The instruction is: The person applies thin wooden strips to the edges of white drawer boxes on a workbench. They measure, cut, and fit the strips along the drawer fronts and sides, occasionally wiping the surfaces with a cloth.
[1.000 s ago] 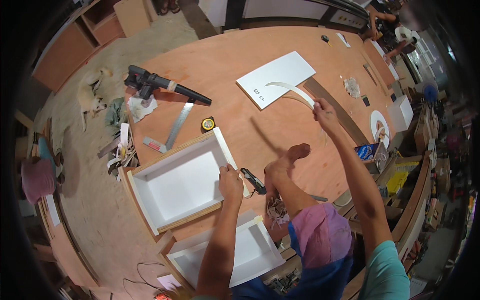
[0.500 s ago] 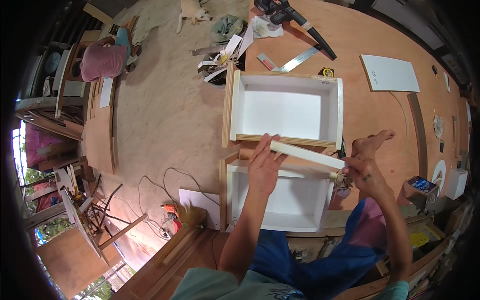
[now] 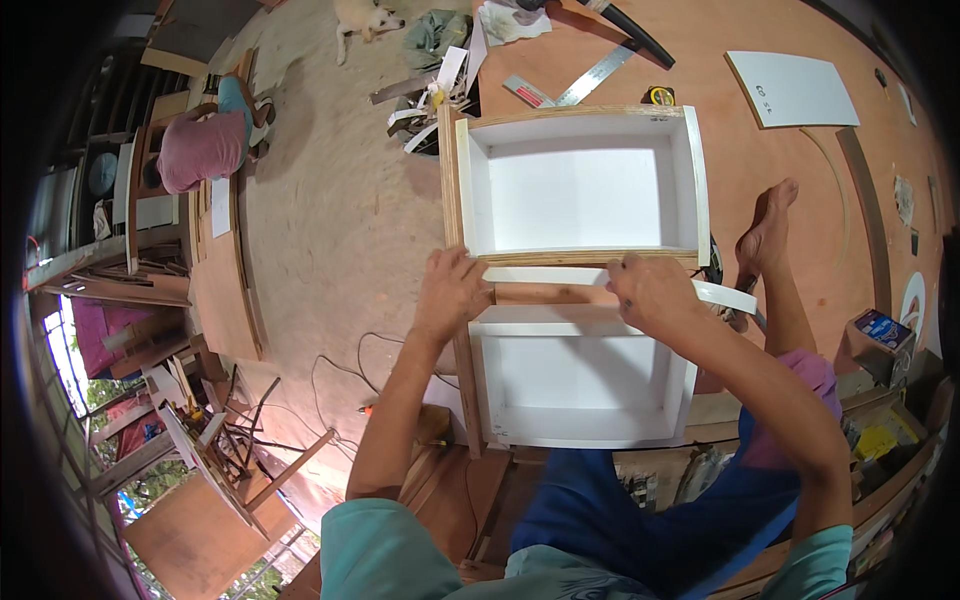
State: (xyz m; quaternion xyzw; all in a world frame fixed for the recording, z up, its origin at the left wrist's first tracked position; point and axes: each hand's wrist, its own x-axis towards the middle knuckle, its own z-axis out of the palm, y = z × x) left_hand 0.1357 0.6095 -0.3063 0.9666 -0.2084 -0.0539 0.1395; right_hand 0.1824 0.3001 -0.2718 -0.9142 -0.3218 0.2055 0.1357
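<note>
A long white strip (image 3: 550, 276) lies across the gap between two shallow white drawer boxes, level with the near wall of the far box (image 3: 580, 255). My right hand (image 3: 655, 293) is closed around it right of its middle, and its right end juts past the boxes. At its left end my left hand (image 3: 450, 292) is closed, fingers curled at the corner beside the wooden side panel (image 3: 451, 190); the fingertips are partly hidden. The near drawer box (image 3: 580, 430) lies in front of my legs, its inside facing up.
Beyond the boxes lie a tape measure (image 3: 659, 96), a metal square (image 3: 595, 77) and a black-nozzled tool (image 3: 640, 42) on the plywood. A white panel (image 3: 790, 90) rests at far right. My bare foot (image 3: 768, 225) is right of the boxes. A co-worker (image 3: 205, 150) crouches at far left; a dog (image 3: 362, 20) lies beyond.
The strip has gone from slanting above the boxes to lying nearly level between them. My left hand moved left to its end, and my right hand moved left along it.
</note>
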